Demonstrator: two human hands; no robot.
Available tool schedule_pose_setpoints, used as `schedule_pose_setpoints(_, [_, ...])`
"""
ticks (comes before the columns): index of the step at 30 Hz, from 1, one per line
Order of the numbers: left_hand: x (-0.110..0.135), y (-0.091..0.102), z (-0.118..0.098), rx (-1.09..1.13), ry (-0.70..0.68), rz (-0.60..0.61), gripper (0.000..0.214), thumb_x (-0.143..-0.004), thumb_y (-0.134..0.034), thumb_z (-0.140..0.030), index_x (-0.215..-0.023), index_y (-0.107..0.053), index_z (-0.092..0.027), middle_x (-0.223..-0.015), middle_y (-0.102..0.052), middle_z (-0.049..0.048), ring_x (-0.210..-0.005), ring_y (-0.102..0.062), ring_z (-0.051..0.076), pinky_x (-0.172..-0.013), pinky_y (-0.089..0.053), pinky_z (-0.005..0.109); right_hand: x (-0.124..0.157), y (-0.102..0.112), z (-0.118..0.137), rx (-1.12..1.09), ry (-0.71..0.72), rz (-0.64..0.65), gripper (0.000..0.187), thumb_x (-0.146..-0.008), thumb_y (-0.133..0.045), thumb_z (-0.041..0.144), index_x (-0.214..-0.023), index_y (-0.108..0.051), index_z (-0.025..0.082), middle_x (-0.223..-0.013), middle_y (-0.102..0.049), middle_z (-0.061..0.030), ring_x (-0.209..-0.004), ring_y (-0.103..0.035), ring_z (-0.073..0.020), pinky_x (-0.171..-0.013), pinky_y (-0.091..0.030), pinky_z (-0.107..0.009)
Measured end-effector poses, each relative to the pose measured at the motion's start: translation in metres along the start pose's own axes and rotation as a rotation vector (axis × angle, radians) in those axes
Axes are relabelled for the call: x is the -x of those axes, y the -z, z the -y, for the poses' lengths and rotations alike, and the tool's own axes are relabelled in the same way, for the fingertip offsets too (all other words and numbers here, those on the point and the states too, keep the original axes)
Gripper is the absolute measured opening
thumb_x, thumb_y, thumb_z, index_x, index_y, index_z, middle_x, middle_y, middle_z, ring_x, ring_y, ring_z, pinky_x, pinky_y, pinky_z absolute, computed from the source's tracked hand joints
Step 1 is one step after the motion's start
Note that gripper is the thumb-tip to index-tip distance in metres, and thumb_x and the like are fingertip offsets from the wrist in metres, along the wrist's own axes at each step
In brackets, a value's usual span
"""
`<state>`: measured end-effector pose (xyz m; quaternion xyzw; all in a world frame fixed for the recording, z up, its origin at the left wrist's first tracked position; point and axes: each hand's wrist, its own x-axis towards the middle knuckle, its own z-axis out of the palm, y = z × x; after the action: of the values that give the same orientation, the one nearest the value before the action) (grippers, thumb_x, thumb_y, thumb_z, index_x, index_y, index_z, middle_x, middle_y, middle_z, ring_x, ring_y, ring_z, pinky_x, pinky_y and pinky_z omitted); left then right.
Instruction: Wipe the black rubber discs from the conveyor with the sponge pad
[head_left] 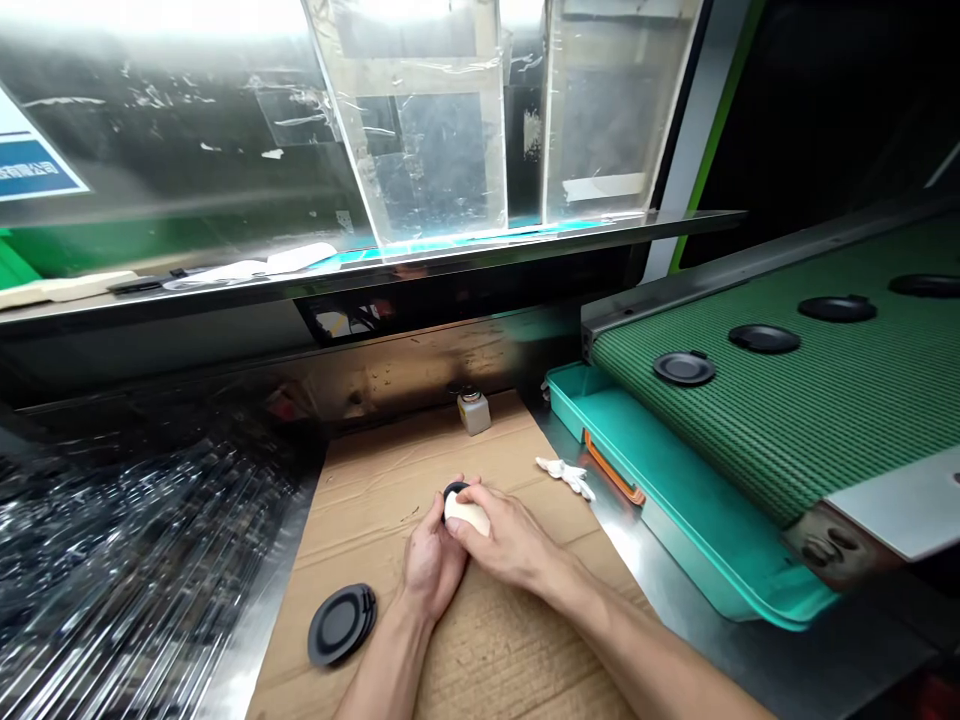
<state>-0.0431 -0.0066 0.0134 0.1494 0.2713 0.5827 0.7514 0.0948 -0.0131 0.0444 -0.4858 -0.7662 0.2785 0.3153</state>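
Note:
My left hand [433,558] and my right hand [496,527] meet above a brown cardboard sheet [360,520]. The left hand grips a small black rubber disc [454,489], mostly hidden by my fingers. My right hand presses a white pad [465,514], perhaps cloth or foam, against that disc. A stack of similar black discs [342,624] lies on the cardboard to the lower left of my hands. Beyond my fingers stands a small capped bottle [474,413]. A white glove [566,476] lies near my right hand, at the cardboard's right edge.
On the right, a green conveyor belt [780,390] carries several black discs, such as one [684,368]. Below its end sits a teal tray [697,510] with an orange handle [613,470]. A heap of clear plastic pieces [112,540] fills the left. Transparent panels stand ahead.

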Motion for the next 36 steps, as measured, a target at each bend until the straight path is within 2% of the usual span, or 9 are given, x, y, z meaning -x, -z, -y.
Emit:
schedule_pose_setpoints(7, [0.001, -0.003, 0.000, -0.025, -0.060, -0.050, 0.036, -0.090, -0.052, -0.026, -0.124, -0.057, -0.018, -0.125, -0.062, 0.0113, -0.114, -0.059, 0.025, -0.105, -0.041, 0.043, 0.001, -0.006, 0.002, 0.316, -0.081, -0.053, 0.039, -0.091, -0.044, 0.050, -0.119, -0.052, 0.025, -0.101, -0.066, -0.0070, -0.084, -0.063, -0.0220, -0.069, -0.040, -0.029])
schedule_pose_setpoints(12, [0.001, 0.001, -0.001, -0.024, -0.062, -0.055, 0.036, -0.089, -0.053, -0.028, -0.124, -0.057, -0.019, -0.128, -0.060, 0.0119, -0.116, -0.057, 0.026, -0.105, -0.042, 0.047, 0.004, -0.004, -0.002, 0.197, -0.023, 0.095, 0.034, -0.091, -0.042, 0.051, -0.110, -0.056, 0.028, -0.086, -0.068, -0.0016, -0.079, -0.064, -0.0201, -0.064, -0.038, -0.025])
schedule_pose_setpoints(16, [0.000, 0.000, -0.001, 0.002, -0.073, -0.051, 0.033, -0.091, -0.050, -0.025, -0.121, -0.060, -0.016, -0.128, -0.060, 0.0130, -0.118, -0.056, 0.025, -0.105, -0.042, 0.045, 0.001, -0.009, -0.007, 0.267, -0.064, -0.056, 0.032, -0.092, -0.044, 0.050, -0.115, -0.053, 0.029, -0.098, -0.067, -0.0023, -0.082, -0.064, -0.0193, -0.068, -0.039, -0.026])
schedule_pose_setpoints(19, [0.000, -0.004, 0.001, 0.017, -0.077, -0.047, 0.032, -0.092, -0.047, -0.022, -0.120, -0.060, -0.014, -0.126, -0.061, 0.0137, -0.119, -0.056, 0.023, -0.106, -0.042, 0.040, -0.004, -0.014, -0.008, 0.335, -0.056, -0.140, 0.031, -0.097, -0.034, 0.046, -0.119, -0.050, 0.031, -0.102, -0.066, -0.0028, -0.083, -0.064, -0.0175, -0.070, -0.040, -0.026])
schedule_pose_setpoints(21, [0.001, -0.006, 0.003, 0.018, -0.030, -0.011, 0.033, -0.093, -0.047, -0.024, -0.120, -0.060, -0.012, -0.127, -0.060, 0.0140, -0.120, -0.055, 0.023, -0.106, -0.042, 0.038, -0.008, -0.017, -0.008, 0.390, -0.033, -0.149, 0.033, -0.099, -0.028, 0.045, -0.121, -0.048, 0.031, -0.100, -0.066, -0.0032, -0.080, -0.064, -0.0168, -0.068, -0.040, -0.025])
schedule_pose_setpoints(25, [0.001, -0.007, 0.005, 0.009, -0.046, -0.024, 0.033, -0.093, -0.047, -0.023, -0.120, -0.061, -0.013, -0.128, -0.060, 0.0131, -0.123, -0.053, 0.024, -0.106, -0.042, 0.040, -0.013, -0.020, -0.007, 0.506, -0.204, -0.182, 0.037, -0.100, -0.022, 0.045, -0.114, -0.050, 0.026, -0.090, -0.066, -0.0056, -0.073, -0.064, -0.0182, -0.065, -0.040, -0.026])
schedule_pose_setpoints(29, [0.000, -0.006, 0.005, 0.014, -0.023, -0.041, 0.032, -0.092, -0.047, -0.024, -0.119, -0.062, -0.013, -0.126, -0.061, 0.0135, -0.121, -0.054, 0.025, -0.106, -0.043, 0.041, -0.011, -0.024, -0.008, 0.503, -0.114, -0.134, 0.035, -0.099, -0.025, 0.045, -0.118, -0.047, 0.026, -0.095, -0.066, -0.0071, -0.075, -0.065, -0.0190, -0.065, -0.041, -0.027])
schedule_pose_setpoints(33, [-0.001, -0.005, 0.006, 0.002, -0.086, -0.072, 0.031, -0.093, -0.044, -0.021, -0.116, -0.063, -0.012, -0.123, -0.062, 0.0139, -0.119, -0.056, 0.025, -0.104, -0.045, 0.042, -0.011, -0.023, -0.009, 0.490, -0.242, -0.163, 0.032, -0.099, -0.025, 0.045, -0.108, -0.048, 0.024, -0.088, -0.068, -0.0055, -0.074, -0.065, -0.0202, -0.064, -0.041, -0.027])
schedule_pose_setpoints(36, [-0.001, -0.004, 0.006, 0.011, -0.041, -0.050, 0.030, -0.093, -0.046, -0.023, -0.115, -0.063, -0.013, -0.123, -0.062, 0.0136, -0.118, -0.056, 0.025, -0.104, -0.045, 0.042, -0.010, -0.024, -0.009, 0.472, -0.149, -0.148, 0.031, -0.099, -0.026, 0.045, -0.114, -0.045, 0.026, -0.092, -0.068, -0.0054, -0.075, -0.065, -0.0207, -0.064, -0.041, -0.028])
